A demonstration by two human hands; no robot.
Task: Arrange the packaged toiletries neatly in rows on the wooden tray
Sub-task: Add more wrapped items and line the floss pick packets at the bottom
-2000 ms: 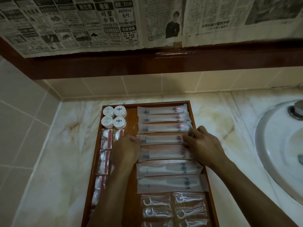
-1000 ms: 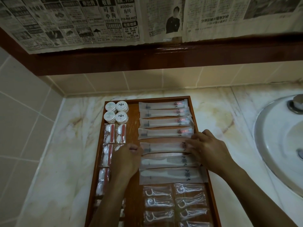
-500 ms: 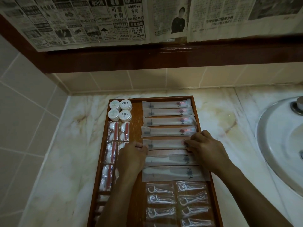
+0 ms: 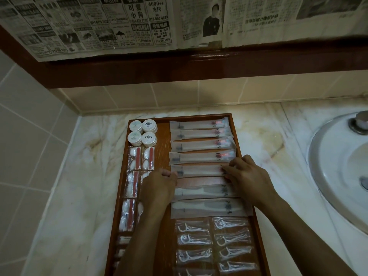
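A wooden tray lies on the marble counter. Its right column holds several long toothbrush packets in rows, then two comb packets, then floss-pick packets. Round white containers sit at the far left, with cotton-swab packets below them. My left hand pinches the left end of the fifth toothbrush packet, and my right hand pinches its right end. The packet lies flat on the tray.
A white sink basin with a metal tap base sits to the right. Tiled walls close the back and left. A dark wooden ledge with newspaper hanging above runs along the back.
Both hands moved down from the fourth toothbrush packet to the fifth, and now hold its two ends. The camera view shifted slightly.
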